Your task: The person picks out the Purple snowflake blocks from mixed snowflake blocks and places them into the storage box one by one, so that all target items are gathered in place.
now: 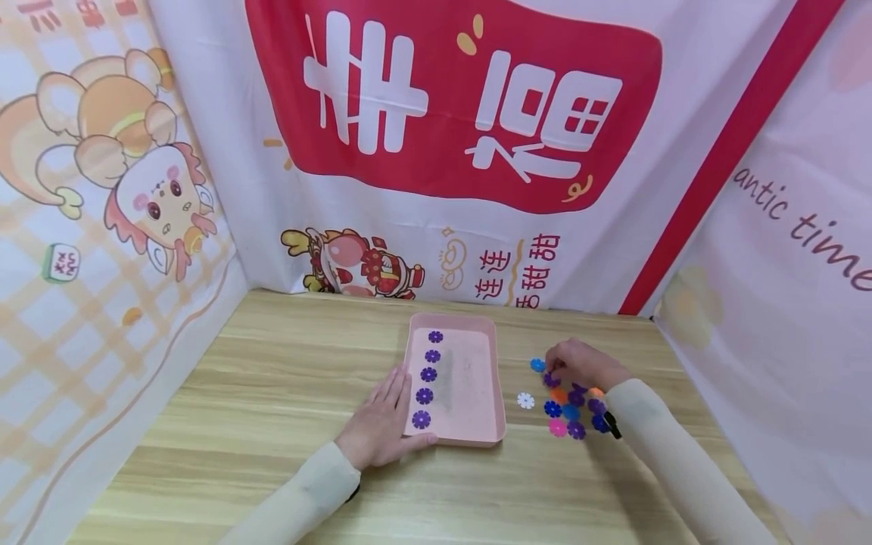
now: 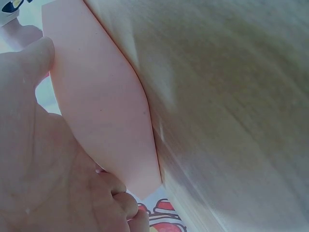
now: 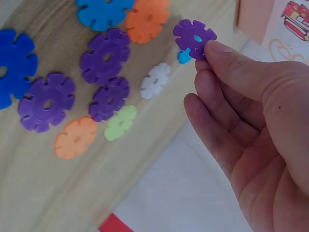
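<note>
A pink tray lies on the table, with several purple snowflake discs in a column along its left side. My left hand rests against its near left corner, fingers extended along the left rim and thumb along the near rim. In the left wrist view, the thumb touches the tray's outer wall. On the right, my right hand pinches one purple snowflake disc between thumb and fingers, above the loose pieces. Parts of some loose pieces are hidden under the hand and wrist.
Loose discs lie right of the tray: a white disc, a pink disc, a light blue disc, a green disc, plus orange, purple and dark blue ones. Printed cloth walls in the table's back and sides.
</note>
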Demonstrator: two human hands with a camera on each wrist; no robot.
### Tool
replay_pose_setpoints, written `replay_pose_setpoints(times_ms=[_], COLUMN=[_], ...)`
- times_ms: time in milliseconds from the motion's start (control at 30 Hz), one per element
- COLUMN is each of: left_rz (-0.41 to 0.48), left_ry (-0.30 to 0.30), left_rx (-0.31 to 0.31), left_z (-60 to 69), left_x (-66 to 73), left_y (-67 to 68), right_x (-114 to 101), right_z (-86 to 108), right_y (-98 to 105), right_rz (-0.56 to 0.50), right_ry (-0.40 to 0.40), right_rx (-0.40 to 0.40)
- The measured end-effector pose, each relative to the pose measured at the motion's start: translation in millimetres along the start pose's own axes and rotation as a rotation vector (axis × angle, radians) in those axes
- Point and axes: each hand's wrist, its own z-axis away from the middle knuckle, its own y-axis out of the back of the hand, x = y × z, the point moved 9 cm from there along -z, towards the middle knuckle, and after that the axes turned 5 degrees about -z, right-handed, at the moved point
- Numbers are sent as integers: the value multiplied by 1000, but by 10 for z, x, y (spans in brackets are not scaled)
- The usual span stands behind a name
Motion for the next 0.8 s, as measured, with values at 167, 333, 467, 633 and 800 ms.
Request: replay_pose_setpoints(times_ms=[167, 333, 467, 633, 800], left_rz=[3, 7, 7, 7, 1], left_ry=[3, 2, -9, -5, -2], left_rx=[-3, 2, 11, 6, 3], left_z=[3, 10, 18, 17, 9], left_x=[5, 10, 20, 10, -4], left_y=[-1, -3, 1, -2, 4], right_x=[-99, -244, -411, -660, -938], right_z=[5, 8, 19, 10, -16], right_y=[105, 195, 262, 304, 288], right_rz=[18, 10, 4, 23, 48], right_ry=[39, 83, 117, 148, 215], right_rx=[19, 32, 42, 48, 59])
